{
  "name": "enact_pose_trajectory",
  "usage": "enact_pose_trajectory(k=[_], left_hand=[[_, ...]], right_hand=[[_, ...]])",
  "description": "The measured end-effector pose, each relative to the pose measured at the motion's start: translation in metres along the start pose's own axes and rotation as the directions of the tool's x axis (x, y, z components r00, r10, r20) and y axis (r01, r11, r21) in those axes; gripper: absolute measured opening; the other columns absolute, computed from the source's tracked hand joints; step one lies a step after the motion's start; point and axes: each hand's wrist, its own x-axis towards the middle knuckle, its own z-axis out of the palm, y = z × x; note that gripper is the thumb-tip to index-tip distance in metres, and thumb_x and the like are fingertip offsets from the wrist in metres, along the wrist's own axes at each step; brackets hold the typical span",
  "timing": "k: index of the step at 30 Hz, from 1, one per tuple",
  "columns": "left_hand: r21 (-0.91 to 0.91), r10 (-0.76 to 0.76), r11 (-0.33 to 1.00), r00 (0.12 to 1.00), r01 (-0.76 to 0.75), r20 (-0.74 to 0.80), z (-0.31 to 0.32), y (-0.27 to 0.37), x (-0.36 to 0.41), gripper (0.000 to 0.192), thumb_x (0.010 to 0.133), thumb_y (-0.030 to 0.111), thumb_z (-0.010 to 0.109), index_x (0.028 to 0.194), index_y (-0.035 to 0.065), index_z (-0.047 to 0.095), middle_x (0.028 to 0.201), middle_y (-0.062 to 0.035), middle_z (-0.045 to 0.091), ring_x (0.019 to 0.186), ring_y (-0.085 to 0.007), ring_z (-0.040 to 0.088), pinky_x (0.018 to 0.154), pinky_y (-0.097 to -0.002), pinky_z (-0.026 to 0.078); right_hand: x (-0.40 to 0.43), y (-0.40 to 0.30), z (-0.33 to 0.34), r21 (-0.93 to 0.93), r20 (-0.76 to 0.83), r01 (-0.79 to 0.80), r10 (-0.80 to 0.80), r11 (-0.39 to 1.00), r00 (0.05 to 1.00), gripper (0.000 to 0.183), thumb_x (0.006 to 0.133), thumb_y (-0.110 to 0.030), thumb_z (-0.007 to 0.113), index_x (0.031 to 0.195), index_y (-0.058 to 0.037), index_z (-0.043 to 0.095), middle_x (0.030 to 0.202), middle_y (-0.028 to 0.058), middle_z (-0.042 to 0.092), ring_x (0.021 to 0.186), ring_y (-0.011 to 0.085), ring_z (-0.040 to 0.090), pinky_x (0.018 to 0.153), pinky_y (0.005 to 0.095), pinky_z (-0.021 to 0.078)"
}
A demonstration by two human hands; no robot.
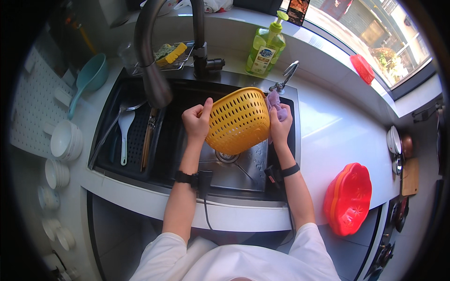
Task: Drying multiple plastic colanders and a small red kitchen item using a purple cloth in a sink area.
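Observation:
A yellow perforated plastic basket (pixel 239 119) is held tilted above the sink, its holed side and base facing me. My left hand (pixel 197 121) grips its left rim, thumb pointing up. At the opposite end, my right hand (pixel 281 123) clasps a crumpled purple cloth (pixel 276 105) against the basket's edge. Below it lies the steel sink basin (pixel 253 168), with wet marks on its floor and a drain strainer (pixel 227 157) partly covered by the basket. What the fingers do behind the rim is hidden.
A dark pull-down faucet (pixel 154 80) arches over the sink's left part. The black drainer (pixel 137 140) holds a white rice paddle (pixel 124 137), a ladle and chopsticks. Behind stands a green dish soap bottle (pixel 266 49). Red plastic bowls (pixel 351 200) sit at the counter's right front edge.

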Motion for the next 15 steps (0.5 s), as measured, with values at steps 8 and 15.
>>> enact_pose_trajectory(k=[8, 15], left_hand=[[-0.488, -0.311, 0.828, 0.95, 0.277, 0.011, -0.009, 0.009, 0.006, 0.04, 0.09, 0.033, 0.056, 0.064, 0.003, 0.058, 0.059, 0.0028, 0.052, 0.051, -0.0053, 0.042, 0.048, -0.0222, 0.032], [-0.689, -0.429, 0.623, 0.898, 0.37, 0.094, -0.005, 0.02, 0.005, 0.043, 0.094, 0.039, 0.047, 0.093, -0.0006, 0.063, 0.078, -0.0028, 0.061, 0.071, -0.009, 0.056, 0.064, -0.0248, 0.044]], right_hand=[[0.01, 0.024, -0.005, 0.289, 0.064, -0.318, 0.313, 0.903, 0.947, 0.018, 0.083, -0.018, 0.061, 0.083, 0.0, 0.056, 0.07, 0.0012, 0.055, 0.062, 0.009, 0.048, 0.06, 0.0242, 0.0417], [-0.002, 0.015, -0.001, 0.559, 0.474, -0.706, 0.531, 0.435, 0.702, 0.016, 0.089, -0.022, 0.051, 0.093, -0.0072, 0.058, 0.081, 0.0017, 0.06, 0.075, 0.0121, 0.057, 0.068, 0.0255, 0.0456]])
